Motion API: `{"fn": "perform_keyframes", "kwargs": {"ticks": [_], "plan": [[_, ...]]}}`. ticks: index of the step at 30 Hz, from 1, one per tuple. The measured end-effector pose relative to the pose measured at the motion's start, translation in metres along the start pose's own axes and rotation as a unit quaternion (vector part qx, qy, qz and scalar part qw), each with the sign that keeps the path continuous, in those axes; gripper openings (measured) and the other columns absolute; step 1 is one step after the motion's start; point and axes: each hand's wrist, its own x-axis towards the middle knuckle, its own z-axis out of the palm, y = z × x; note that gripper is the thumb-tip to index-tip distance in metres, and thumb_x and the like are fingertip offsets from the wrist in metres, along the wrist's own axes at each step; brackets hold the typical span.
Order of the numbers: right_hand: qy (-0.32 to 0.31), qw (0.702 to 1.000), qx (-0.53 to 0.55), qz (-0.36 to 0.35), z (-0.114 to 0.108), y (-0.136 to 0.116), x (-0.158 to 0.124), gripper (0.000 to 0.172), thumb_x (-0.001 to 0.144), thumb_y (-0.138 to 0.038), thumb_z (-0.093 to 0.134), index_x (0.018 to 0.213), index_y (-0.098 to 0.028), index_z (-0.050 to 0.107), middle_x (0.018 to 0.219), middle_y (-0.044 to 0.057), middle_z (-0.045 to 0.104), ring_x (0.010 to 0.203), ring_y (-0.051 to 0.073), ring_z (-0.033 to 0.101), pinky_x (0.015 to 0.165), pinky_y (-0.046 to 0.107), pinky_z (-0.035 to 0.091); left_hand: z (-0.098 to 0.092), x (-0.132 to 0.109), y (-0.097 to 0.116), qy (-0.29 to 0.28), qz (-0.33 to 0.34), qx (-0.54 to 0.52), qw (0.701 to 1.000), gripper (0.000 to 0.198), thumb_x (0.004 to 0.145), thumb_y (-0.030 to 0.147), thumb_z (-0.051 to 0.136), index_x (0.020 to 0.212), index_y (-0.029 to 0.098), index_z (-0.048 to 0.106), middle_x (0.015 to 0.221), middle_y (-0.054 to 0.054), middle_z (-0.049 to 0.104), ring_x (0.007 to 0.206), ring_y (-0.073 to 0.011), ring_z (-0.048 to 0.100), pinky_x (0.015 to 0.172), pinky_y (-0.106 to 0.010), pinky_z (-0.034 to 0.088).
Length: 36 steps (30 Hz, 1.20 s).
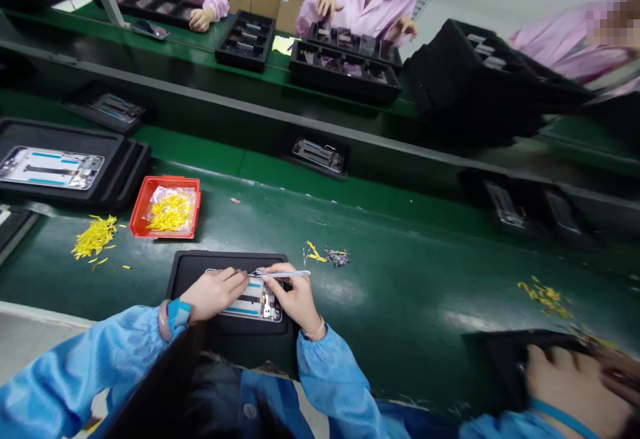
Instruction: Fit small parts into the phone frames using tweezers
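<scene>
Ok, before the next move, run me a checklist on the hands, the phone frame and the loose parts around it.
1. Tweezers in the right hand: ok, held between the fingers.
2. Left hand at the phone frame: ok, fingers by its far edge.
3. Phone frame on the black tray: ok, lying on it.
4. Tweezer tips on their target: cannot tell, too small and crowded by fingers.
5. Red bin upright: ok, with yellow pieces inside.
6. Yellow pieces all contained: not ok, a loose pile lies on the green bench.
</scene>
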Motion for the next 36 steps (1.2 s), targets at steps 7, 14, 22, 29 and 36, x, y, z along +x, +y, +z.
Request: {"fn": "perform_keyframes", "kwargs": {"ticks": [7,14,22,29,36], "plan": [[0.005,1.0,0.025,0.011,-0.002,0.0,-0.002,0.002,0.082,-0.019,0.062,0.082,-0.021,0.061,0.079,0.005,0.071,0.076,0.02,0.072,0.069,0.029,0.057,0.029,-0.005,0.002,0.107,-0.007,0.032,0.994,0.026,0.093,0.012,0.039,0.114,0.014,0.054,0.097,-0.008,0.067,0.084,-0.0171,0.058,0.059,-0.024,0.044],[0.013,0.999,0.04,0.023,-0.002,-0.001,-0.004,0.003,0.083,-0.02,0.062,0.082,-0.021,0.059,0.079,0.005,0.071,0.076,0.019,0.072,0.067,0.027,0.057,0.007,0.002,0.001,0.115,0.021,0.039,0.992,0.026,0.094,0.011,0.035,0.108,0.01,0.057,0.092,-0.006,0.067,0.081,-0.0163,0.057,0.058,-0.025,0.042],[0.0,1.0,-0.009,-0.028,-0.003,-0.004,-0.002,0.006,0.083,-0.015,0.06,0.082,-0.021,0.063,0.078,0.005,0.072,0.073,0.018,0.07,0.068,0.029,0.056,0.0,0.007,0.003,0.016,0.035,0.053,0.998,0.025,0.091,0.013,0.044,0.114,0.011,0.055,0.098,-0.006,0.065,0.084,-0.0165,0.057,0.062,-0.026,0.043],[0.002,0.998,-0.016,-0.061,-0.001,-0.002,-0.006,0.01,0.087,-0.018,0.057,0.083,-0.022,0.065,0.078,0.005,0.072,0.071,0.018,0.068,0.063,0.029,0.056,-0.004,0.008,0.0,0.008,0.04,0.057,0.998,0.026,0.092,0.012,0.042,0.113,0.01,0.056,0.095,-0.005,0.066,0.08,-0.0162,0.056,0.057,-0.027,0.042],[0.039,0.999,0.013,-0.012,0.0,0.002,-0.009,0.003,0.085,-0.02,0.06,0.087,-0.023,0.06,0.08,0.004,0.071,0.076,0.019,0.07,0.068,0.03,0.057,-0.004,0.007,0.002,-0.005,0.021,0.045,0.999,0.025,0.092,0.014,0.044,0.114,0.01,0.054,0.097,-0.005,0.065,0.082,-0.0169,0.056,0.057,-0.028,0.041]]}}
